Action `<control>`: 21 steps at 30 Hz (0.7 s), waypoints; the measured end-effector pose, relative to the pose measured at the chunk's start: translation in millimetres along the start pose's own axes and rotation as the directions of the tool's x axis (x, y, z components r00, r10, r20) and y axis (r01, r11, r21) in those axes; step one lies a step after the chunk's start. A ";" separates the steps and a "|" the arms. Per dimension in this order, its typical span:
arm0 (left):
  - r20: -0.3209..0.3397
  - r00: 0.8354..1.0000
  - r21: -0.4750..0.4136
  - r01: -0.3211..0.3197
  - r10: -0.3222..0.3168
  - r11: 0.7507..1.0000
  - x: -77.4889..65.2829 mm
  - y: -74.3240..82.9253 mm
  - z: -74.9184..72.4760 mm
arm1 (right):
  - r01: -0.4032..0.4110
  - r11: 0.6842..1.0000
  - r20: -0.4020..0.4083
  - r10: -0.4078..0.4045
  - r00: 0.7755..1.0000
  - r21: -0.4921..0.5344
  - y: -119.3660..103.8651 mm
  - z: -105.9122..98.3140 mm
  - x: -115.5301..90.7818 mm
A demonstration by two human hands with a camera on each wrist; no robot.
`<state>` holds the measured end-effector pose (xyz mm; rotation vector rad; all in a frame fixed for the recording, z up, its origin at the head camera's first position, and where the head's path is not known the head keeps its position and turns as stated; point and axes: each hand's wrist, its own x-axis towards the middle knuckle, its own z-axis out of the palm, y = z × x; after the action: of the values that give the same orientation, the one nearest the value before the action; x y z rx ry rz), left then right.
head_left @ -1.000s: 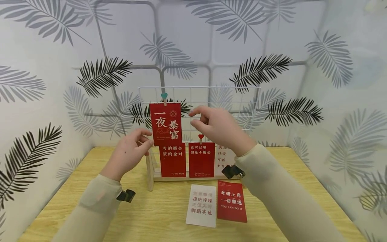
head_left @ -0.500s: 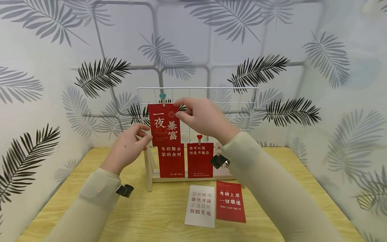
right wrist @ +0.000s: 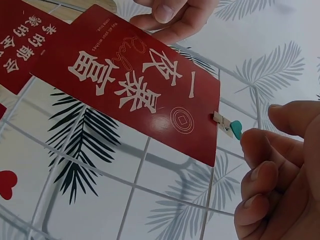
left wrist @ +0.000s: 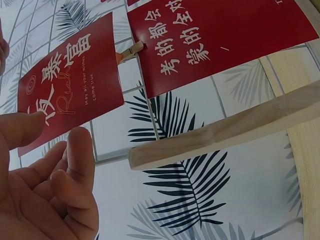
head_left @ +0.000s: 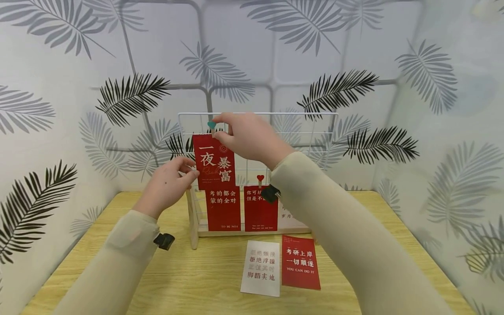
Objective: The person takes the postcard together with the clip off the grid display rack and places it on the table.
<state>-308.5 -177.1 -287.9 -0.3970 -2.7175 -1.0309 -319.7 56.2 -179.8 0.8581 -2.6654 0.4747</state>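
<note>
A red card (head_left: 214,168) with large white characters hangs at the upper left of a white wire grid rack (head_left: 291,133), under a wooden clip with a teal heart (head_left: 211,125). Beside that clip is my right hand (head_left: 250,136); in the right wrist view the index fingertip is right at the teal heart, while the thumb stands apart. My left hand (head_left: 167,186) is at the card's left edge, fingers loosely bent, with a gap between thumb and index finger. In the left wrist view its thumb (left wrist: 27,129) overlaps the card's corner. Below hangs a second red card (head_left: 223,212).
Another red card (head_left: 256,214) hangs from a red-heart clip (head_left: 260,178), with a white card (head_left: 289,216) partly behind my right sleeve. On the wooden table (head_left: 189,280) lie a white card (head_left: 260,284) and a red card (head_left: 300,280). The rack has wooden feet (head_left: 193,238).
My right hand has moved left and slightly up, from beside the upper card to the teal-heart clip. My left hand has shifted slightly upward at the card's left edge.
</note>
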 end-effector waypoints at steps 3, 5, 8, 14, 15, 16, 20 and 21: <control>0.007 1.000 -0.007 0.002 -0.002 1.000 3.0 0.1 0.5 | -0.012 0.999 0.012 0.012 1.000 -0.042 -2.1 0.7 6.7; 0.008 1.000 -0.013 0.003 -0.003 1.000 4.6 -0.1 0.8 | -0.014 0.997 0.024 0.016 1.000 -0.075 -3.3 1.3 10.6; 0.008 1.000 -0.013 0.003 -0.003 1.000 6.1 -0.6 1.5 | -0.007 0.993 0.033 0.011 0.999 -0.122 -5.4 2.6 14.1; 0.011 1.000 -0.012 -0.007 0.007 1.000 8.6 0.2 4.9 | -0.018 0.986 0.032 0.023 0.999 -0.163 -7.8 7.1 15.4; 0.009 1.000 -0.011 -0.011 0.011 1.000 9.0 0.6 5.4 | -0.021 0.986 0.035 0.027 0.999 -0.163 -7.9 7.9 15.6; 0.007 1.000 -0.010 -0.015 0.015 1.000 9.7 1.0 5.8 | -0.025 0.986 0.038 0.032 0.999 -0.164 -8.1 8.6 15.7; -0.011 0.999 0.004 -0.044 0.044 0.999 12.8 3.0 7.1 | -0.026 0.985 0.025 0.030 0.999 -0.170 -7.5 11.7 17.8; -0.015 0.999 0.007 -0.051 0.051 0.999 13.4 3.4 7.3 | -0.026 0.985 0.018 0.029 0.999 -0.171 -7.3 12.4 18.4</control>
<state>-320.7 -167.4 -287.3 -0.4537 -2.6825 -1.0068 -331.8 36.3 -182.5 0.7804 -2.6924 0.2404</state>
